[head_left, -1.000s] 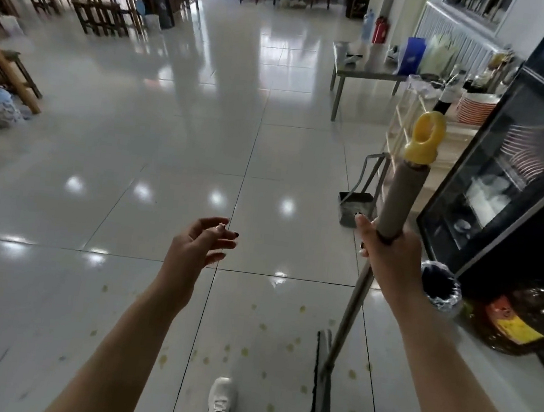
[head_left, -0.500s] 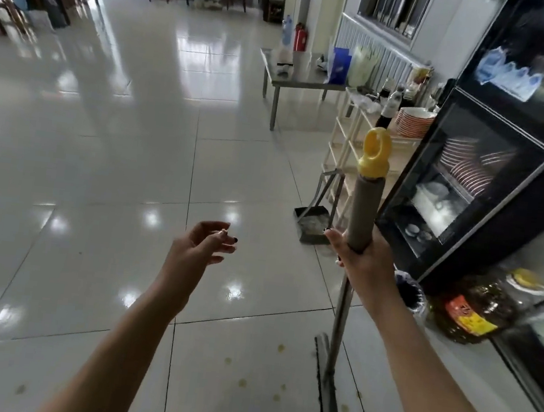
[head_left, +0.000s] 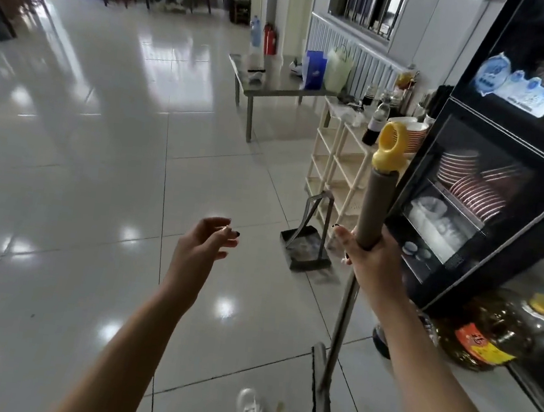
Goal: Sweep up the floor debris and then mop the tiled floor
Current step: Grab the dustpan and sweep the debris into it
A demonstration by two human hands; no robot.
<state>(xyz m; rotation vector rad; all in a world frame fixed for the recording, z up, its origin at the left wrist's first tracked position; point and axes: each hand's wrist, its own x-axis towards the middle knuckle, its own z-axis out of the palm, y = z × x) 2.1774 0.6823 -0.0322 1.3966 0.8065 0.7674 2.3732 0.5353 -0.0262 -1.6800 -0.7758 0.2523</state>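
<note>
Head view: right hand point(head_left: 373, 268) grips broom point(head_left: 349, 302) below padded sleeve, yellow ring cap; left hand point(head_left: 199, 248) loosely curled, empty; glossy tiles point(head_left: 80, 184).

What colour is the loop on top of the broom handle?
Yellow; the loop shows clearly in the head view.

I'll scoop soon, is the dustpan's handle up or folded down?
Up: the dustpan sits flat on the tiles, its handle rising beside the shelf.

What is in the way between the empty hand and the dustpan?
Nothing visible. Only shiny floor lies between the left hand and the dustpan. The broom, held by the right hand, stands off to the right of it.
</note>
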